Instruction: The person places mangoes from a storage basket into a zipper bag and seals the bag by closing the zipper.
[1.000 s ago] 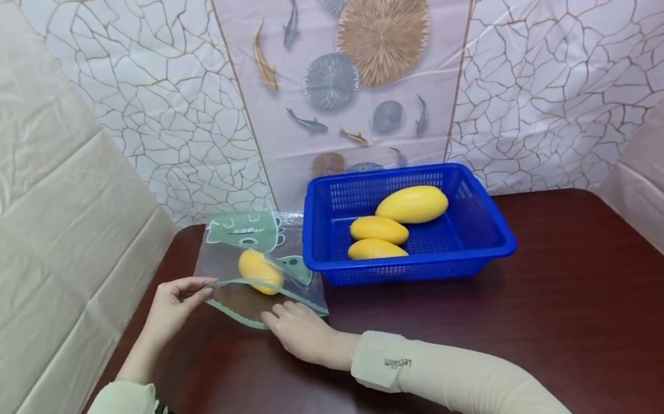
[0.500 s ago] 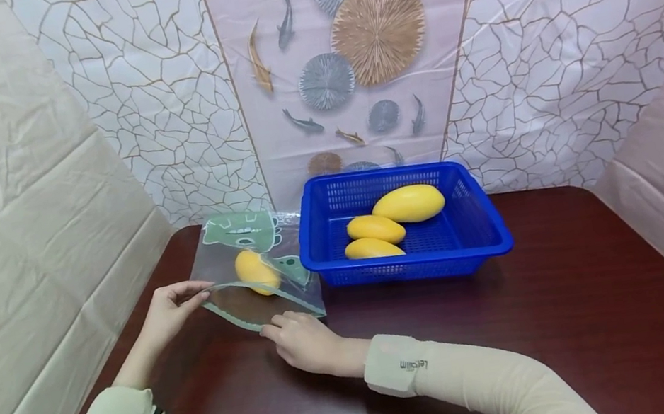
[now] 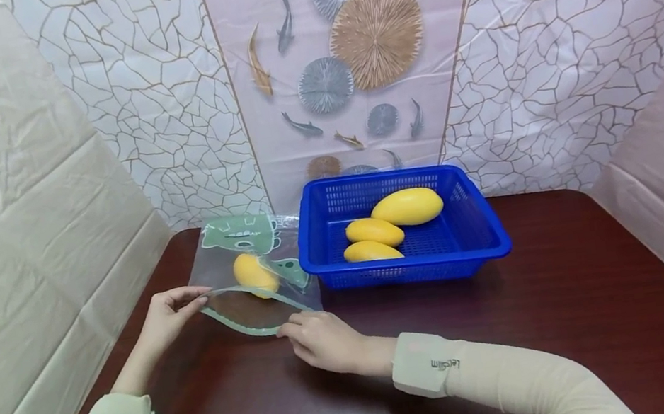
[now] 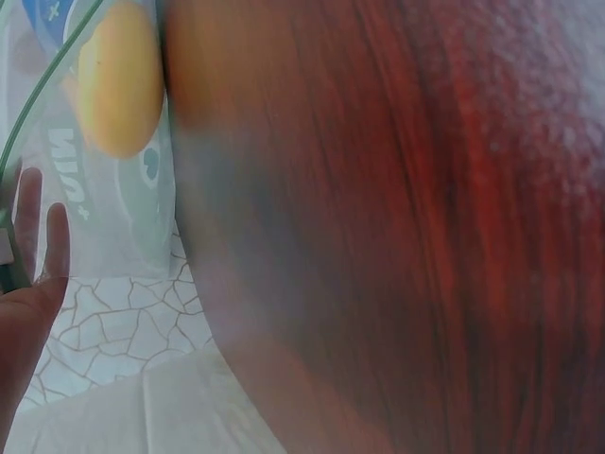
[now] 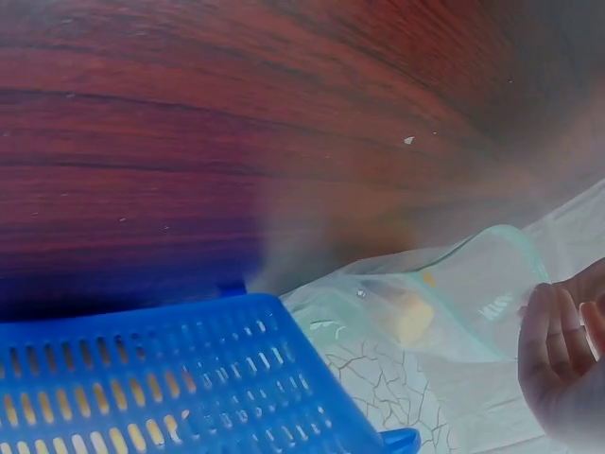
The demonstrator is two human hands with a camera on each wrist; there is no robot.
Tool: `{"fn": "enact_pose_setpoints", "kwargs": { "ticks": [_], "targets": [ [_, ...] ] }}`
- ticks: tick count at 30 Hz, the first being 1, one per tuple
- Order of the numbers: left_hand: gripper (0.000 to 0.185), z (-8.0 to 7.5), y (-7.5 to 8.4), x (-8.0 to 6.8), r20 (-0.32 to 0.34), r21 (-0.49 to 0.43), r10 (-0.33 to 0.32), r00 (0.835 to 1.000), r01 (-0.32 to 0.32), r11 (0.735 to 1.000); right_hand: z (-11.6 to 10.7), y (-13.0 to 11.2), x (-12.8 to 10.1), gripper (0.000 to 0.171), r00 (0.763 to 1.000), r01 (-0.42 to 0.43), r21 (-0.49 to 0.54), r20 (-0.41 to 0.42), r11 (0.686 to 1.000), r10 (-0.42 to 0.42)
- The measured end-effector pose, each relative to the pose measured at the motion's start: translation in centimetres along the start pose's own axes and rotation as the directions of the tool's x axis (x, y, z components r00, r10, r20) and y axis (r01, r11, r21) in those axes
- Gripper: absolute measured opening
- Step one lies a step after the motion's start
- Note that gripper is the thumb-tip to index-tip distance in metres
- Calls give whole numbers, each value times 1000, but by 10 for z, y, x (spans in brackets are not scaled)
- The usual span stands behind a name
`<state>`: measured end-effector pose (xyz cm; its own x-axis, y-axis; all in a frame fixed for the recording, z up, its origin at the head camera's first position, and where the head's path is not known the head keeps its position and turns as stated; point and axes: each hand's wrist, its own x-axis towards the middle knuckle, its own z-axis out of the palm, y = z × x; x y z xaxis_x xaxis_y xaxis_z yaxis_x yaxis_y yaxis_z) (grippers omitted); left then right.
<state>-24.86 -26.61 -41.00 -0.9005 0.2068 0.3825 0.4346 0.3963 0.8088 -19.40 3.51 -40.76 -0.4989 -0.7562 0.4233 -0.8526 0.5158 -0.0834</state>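
A clear zip bag (image 3: 239, 234) with green printed pictures lies flat on the table, its green-edged mouth gaping toward me. Inside it rests one yellow mango (image 3: 255, 274), also visible through the plastic in the left wrist view. My left hand (image 3: 171, 317) pinches the left end of the mouth between thumb and fingers. Toward the right end, my right hand (image 3: 326, 340) holds the near lip with its fingertips. In the right wrist view that hand's fingers (image 5: 539, 331) are bent at the bag's green edge.
A blue plastic basket (image 3: 443, 262) stands right beside the bag. In it lie three mangoes, a big one (image 3: 407, 207) at the back and two smaller ones (image 3: 374, 233) in front. Fabric walls enclose the dark red wooden table (image 3: 575, 285) at the back and sides.
My right hand has slid to the right and toward me along the near lip. The left hand keeps its pinch at the left end. The mango stays inside the bag.
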Motion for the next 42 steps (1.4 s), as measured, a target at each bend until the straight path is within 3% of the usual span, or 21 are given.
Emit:
{"fn": "enact_pose_setpoints", "kwargs": {
  "ticks": [7, 15, 25, 31, 42],
  "targets": [
    [19, 1, 1, 1, -2, 2, -7, 1000, 7, 1000, -7, 6, -6, 21, 999, -12, 38, -33, 999, 14],
    [17, 3, 11, 0, -16, 3, 7, 1000, -7, 1000, -23, 14, -16, 21, 993, -82, 84, -78, 993, 89],
    [19, 1, -2, 0, -20, 10, -1, 1000, 1, 1000, -34, 32, -26, 18, 974, -138, 88, -170, 986, 152],
    [19, 1, -1, 1, -31, 19, 2, 1000, -1, 1000, -38, 38, -28, 17, 963, -134, 71, -227, 988, 147],
    [18, 4, -1, -1, -54, 14, -2, 999, 2, 1000, -51, 55, -35, 17, 939, -191, 111, -270, 975, 215]
  ]
}}
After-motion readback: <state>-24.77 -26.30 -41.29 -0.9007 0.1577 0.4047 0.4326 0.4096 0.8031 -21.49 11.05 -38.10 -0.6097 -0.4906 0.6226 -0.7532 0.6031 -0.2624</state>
